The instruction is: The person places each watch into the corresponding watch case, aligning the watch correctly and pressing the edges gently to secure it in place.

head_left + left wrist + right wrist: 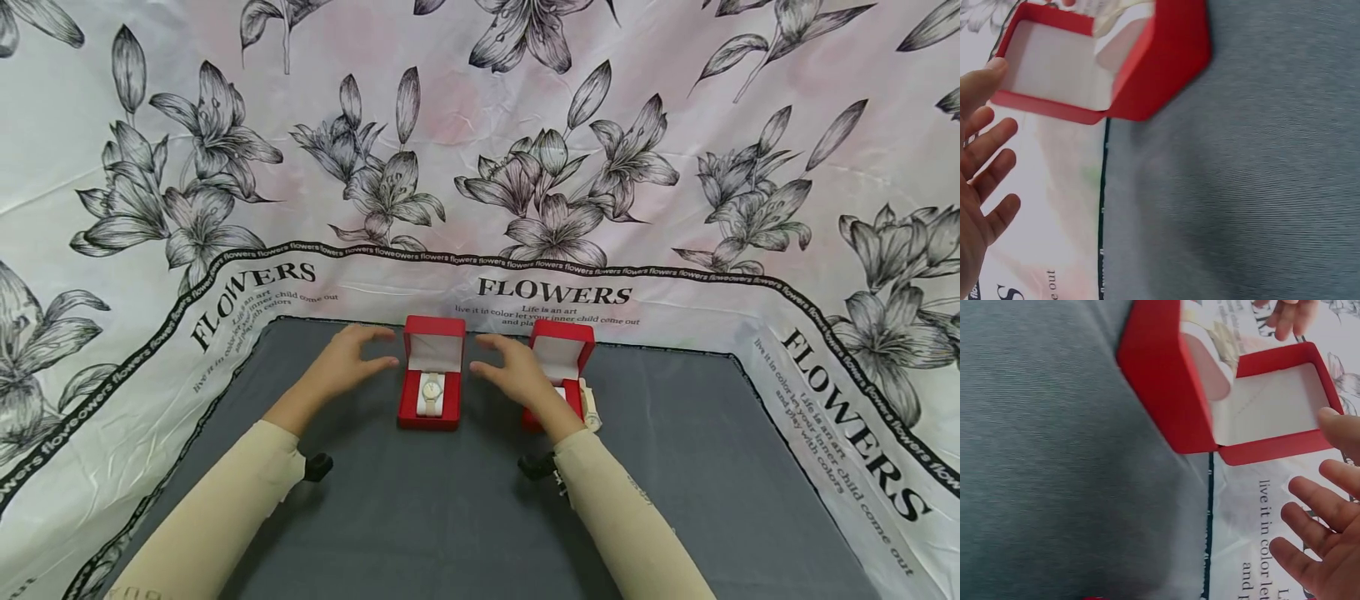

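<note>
An open red watch box point(408, 410) stands on the grey cloth with its lid raised. Inside, a light-strapped watch point(431, 390) with a pale dial is wrapped round a white cushion. My left hand point(341, 367) hovers at the box's left, fingers spread and holding nothing. On the other side, my right hand point(520, 372) is likewise spread and empty. In the left wrist view the thumb is close to the lid of the red box point(1172, 62); whether it touches cannot be told. The right wrist view has that thumb overlapping the lid's rim.
A second open red box point(577, 332) stands to the right, partly behind my right forearm. Against its right side is another watch point(591, 408) with a light strap. White floral cloth point(420, 292) borders the grey cloth point(675, 467) at the back and sides.
</note>
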Motion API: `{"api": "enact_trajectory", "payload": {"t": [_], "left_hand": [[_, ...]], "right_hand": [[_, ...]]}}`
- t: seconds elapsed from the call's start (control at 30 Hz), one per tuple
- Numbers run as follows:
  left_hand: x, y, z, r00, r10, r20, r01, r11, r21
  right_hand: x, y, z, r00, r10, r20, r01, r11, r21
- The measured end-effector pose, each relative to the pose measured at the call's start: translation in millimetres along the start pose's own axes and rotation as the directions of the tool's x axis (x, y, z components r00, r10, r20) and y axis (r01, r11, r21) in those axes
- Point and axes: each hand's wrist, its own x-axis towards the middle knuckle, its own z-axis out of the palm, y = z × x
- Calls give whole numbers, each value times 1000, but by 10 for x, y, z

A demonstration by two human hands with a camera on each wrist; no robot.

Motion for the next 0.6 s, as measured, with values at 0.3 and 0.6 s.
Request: {"api": "enact_trajectory", "payload": {"t": [0.3,0.6], "left_hand": [[263,-29,-14,1000,8,3,-8,997,-70],[353,-97,110,1000,13,24,-10,996,-91]], "right_hand": [[232,-95,-44,999,35,41,-43,975,216],[312,-100,92,998,41,41,-51,961,271]]}}
